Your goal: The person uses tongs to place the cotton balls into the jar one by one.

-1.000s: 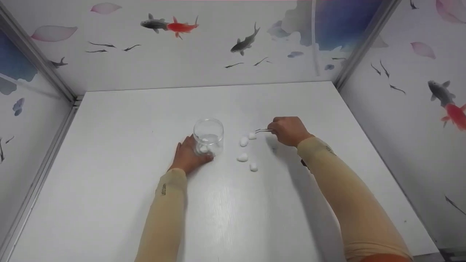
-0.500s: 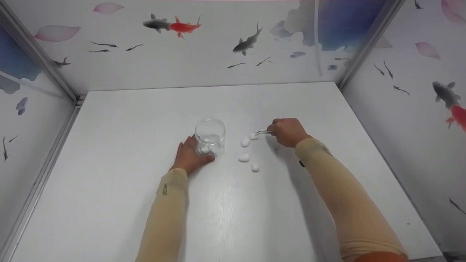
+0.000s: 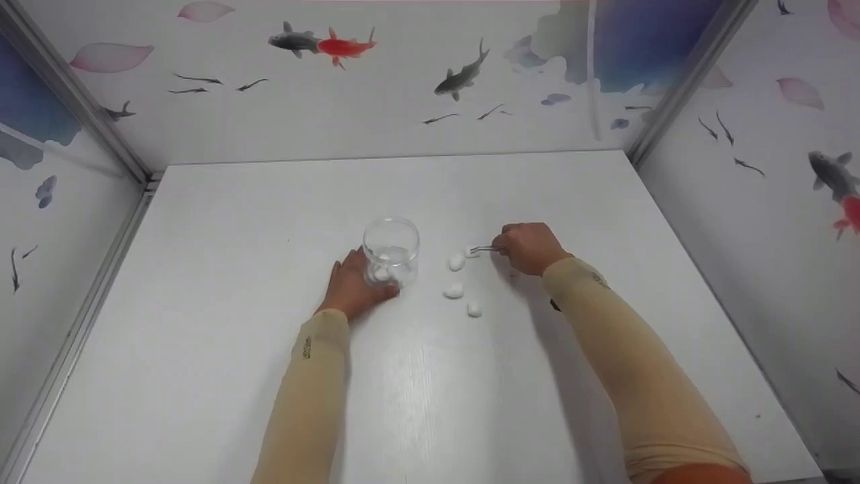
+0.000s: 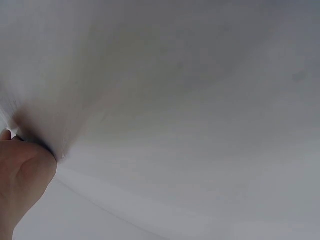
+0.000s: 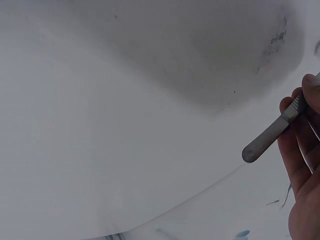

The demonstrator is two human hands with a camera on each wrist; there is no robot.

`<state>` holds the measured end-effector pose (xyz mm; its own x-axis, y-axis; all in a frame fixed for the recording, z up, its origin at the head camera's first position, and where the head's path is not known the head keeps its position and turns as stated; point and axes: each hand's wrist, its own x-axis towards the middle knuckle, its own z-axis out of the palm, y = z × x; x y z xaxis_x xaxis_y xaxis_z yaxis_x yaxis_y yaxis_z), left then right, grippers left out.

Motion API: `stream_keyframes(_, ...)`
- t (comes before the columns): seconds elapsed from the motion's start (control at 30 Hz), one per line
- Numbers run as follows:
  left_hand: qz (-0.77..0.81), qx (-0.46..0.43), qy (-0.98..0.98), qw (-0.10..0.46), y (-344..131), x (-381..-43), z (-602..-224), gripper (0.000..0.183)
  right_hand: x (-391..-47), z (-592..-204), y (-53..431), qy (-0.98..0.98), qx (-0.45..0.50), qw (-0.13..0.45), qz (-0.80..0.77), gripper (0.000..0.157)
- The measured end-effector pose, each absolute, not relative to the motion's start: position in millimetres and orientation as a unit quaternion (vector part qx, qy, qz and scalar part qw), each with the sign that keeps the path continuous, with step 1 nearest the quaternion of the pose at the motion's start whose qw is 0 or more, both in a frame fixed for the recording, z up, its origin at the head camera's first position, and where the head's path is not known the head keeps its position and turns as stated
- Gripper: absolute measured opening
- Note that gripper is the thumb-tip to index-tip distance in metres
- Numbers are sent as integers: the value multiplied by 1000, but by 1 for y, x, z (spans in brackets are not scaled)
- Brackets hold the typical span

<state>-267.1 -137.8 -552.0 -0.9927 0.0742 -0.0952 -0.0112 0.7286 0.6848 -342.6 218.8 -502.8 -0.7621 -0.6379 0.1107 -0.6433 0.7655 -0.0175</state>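
Note:
My left hand (image 3: 353, 289) grips a clear jar (image 3: 408, 263) low on its side, thumb along the near base and fingers around the left. Several white cotton balls (image 3: 382, 273) lie at the bottom of the jar. With my right hand (image 3: 534, 248) I hold metal tweezers (image 3: 485, 249) that point left. Their tips are right at the farthest cotton ball (image 3: 471, 253) and partly cover it. In the right wrist view the blunt end of the tweezers (image 5: 265, 142) sticks out from between thumb and fingers. The left wrist view catches only part of the left hand (image 4: 25, 175); the jar is hidden there.
Three more cotton balls lie on the white table (image 3: 222, 269) between jar and right hand: one beside the tweezer tips (image 3: 457, 261), one nearer (image 3: 454, 291), one nearest (image 3: 474, 310). Panels with painted fish (image 3: 346, 47) enclose the table at the back and sides.
My right hand has lowered slightly toward me, bringing the tweezer tips from just above the farthest cotton ball onto it. The left hand keeps its grip on the jar. The head view has shifted slightly.

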Motion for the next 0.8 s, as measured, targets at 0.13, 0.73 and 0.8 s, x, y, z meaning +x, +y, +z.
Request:
stream_keyframes(0.13,359,17,931,57,-138,-268,-552,111,-342,-504,219,-942,331,43,33,15)
stream_keyframes(0.73,369,6,925,85,-138,-266,-551,114,-339,-489,233,-931,349,103,38,13)
stream_keyframes(0.8,368,7,926,85,-138,-267,-552,114,-338,-485,232,-929,352,110,41,14)
